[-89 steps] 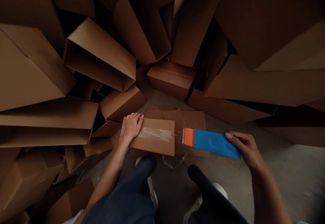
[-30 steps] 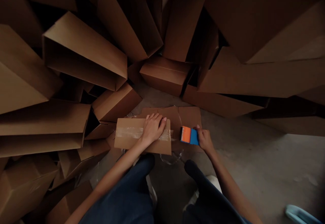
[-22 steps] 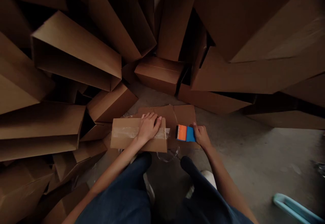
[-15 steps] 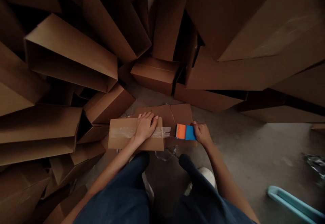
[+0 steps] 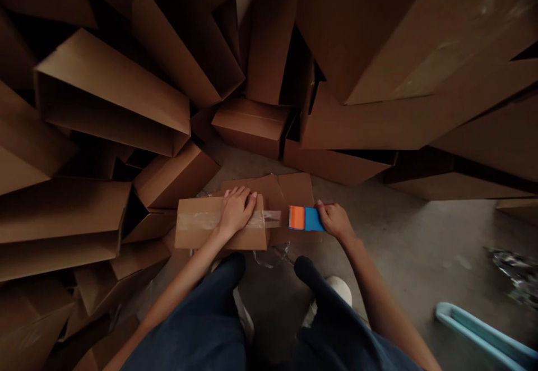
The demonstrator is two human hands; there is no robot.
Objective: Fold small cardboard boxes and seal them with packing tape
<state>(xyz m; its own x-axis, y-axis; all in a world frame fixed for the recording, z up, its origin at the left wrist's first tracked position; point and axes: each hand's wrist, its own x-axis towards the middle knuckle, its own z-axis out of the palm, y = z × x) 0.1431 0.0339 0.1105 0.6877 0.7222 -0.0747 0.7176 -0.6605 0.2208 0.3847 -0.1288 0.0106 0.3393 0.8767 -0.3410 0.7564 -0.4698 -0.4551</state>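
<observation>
From my station I record a smooth grey floor (image 5: 403, 247). Directly on it: one flat, creased sheet of brown cardboard (image 5: 296, 191); beyond, a low, rectangular brown cardboard box (image 5: 247, 138); at right, a long pale-blue object (image 5: 483, 330) and crumpled, shiny clear wrapping (image 5: 515, 273).

Left hand (image 5: 235, 211) rests atop a taped carton (image 5: 197, 235); right hand (image 5: 335, 219) grips a blue-and-orange tool (image 5: 313, 219) near the carton's projecting tape end (image 5: 273, 219). Cardboard boxes (image 5: 113, 82) crowd the floor (image 5: 399, 247).
</observation>
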